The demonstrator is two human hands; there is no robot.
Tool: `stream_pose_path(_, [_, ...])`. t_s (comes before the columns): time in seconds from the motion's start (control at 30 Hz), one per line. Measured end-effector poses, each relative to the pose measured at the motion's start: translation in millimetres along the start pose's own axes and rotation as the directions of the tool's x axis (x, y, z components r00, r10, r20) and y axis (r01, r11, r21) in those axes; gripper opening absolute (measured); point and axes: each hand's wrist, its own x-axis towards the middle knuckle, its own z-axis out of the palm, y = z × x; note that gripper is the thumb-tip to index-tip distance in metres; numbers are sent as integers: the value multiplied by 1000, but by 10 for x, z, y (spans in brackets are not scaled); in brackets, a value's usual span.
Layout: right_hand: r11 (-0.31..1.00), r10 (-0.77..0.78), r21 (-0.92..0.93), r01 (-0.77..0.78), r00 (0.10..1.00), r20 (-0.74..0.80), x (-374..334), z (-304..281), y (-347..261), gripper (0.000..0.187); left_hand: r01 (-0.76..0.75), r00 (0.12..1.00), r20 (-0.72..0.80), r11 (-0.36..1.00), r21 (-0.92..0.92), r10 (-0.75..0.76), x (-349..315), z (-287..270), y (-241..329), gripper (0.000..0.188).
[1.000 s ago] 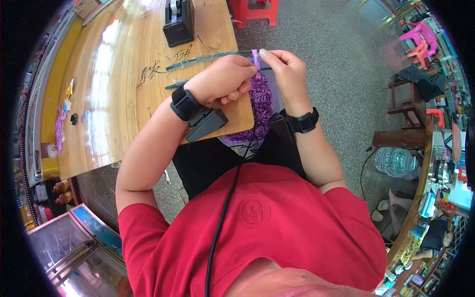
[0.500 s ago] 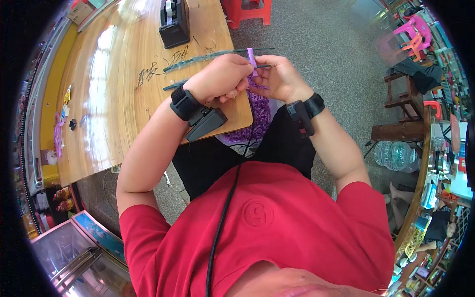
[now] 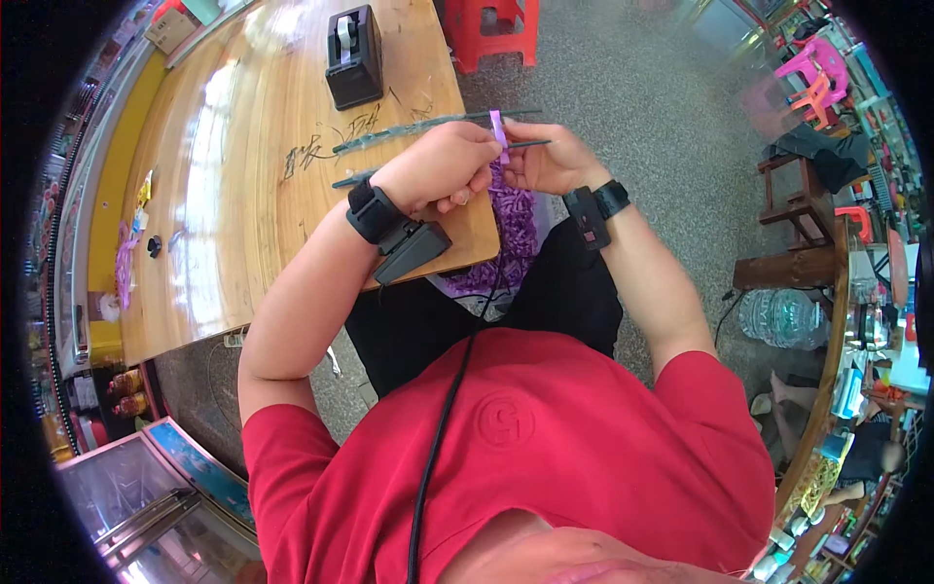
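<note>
My left hand [image 3: 443, 165] is closed at the table's right corner, pinching a thin dark green stick [image 3: 530, 144] whose tip juts out to the right. A green length [image 3: 346, 182] on the other side of this hand seems to be the same stick. A short purple strip [image 3: 497, 127] stands across the stick at my left fingertips. My right hand [image 3: 556, 164] is curled from the right, its fingertips at the strip's lower end. Just beyond lies another green stick [image 3: 399, 129], partly in clear wrapping. Below my hands is a heap of crinkled purple strips [image 3: 514, 219] in a clear bag.
The wooden table [image 3: 263, 224] bears a black tape dispenser [image 3: 355, 73] and handwritten marks. A red plastic stool [image 3: 494, 39] stands beyond the table. To the right are a wooden stool [image 3: 793, 195], a large clear bottle [image 3: 783, 318] and crowded shelves. A black cable [image 3: 443, 428] runs down my front.
The stick's tip reaches further right past the purple strip. My right fingers have drawn in around the strip's lower end. The whole view has shifted slightly.
</note>
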Motion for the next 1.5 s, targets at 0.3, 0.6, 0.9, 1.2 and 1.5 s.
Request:
stream_pose_path(0.3, [995, -77, -51, 84, 989, 124, 47, -305, -133, 28, 51, 999, 19, 987, -151, -48, 7, -14, 70, 26])
stream_pose_path(0.6, [976, -121, 160, 149, 977, -176, -673, -1194, 764, 22, -42, 995, 77, 983, -180, 56, -37, 4, -28, 36])
stream_pose_path(0.9, [998, 61, 40, -51, 955, -290, -659, -1158, 1738, 22, -48, 993, 97, 983, -179, 66, -34, -44, -7, 37])
stream_pose_path(1.2, [992, -33, 95, 86, 890, -455, -938, -1044, 1645, 24, -160, 973, 150, 980, -117, 177, -58, -15, -30, 37])
stream_pose_path(1.5, [988, -152, -102, 119, 887, -436, -870, -683, 1589, 22, -231, 970, 60, 969, -90, 237, -173, -117, 18, 34])
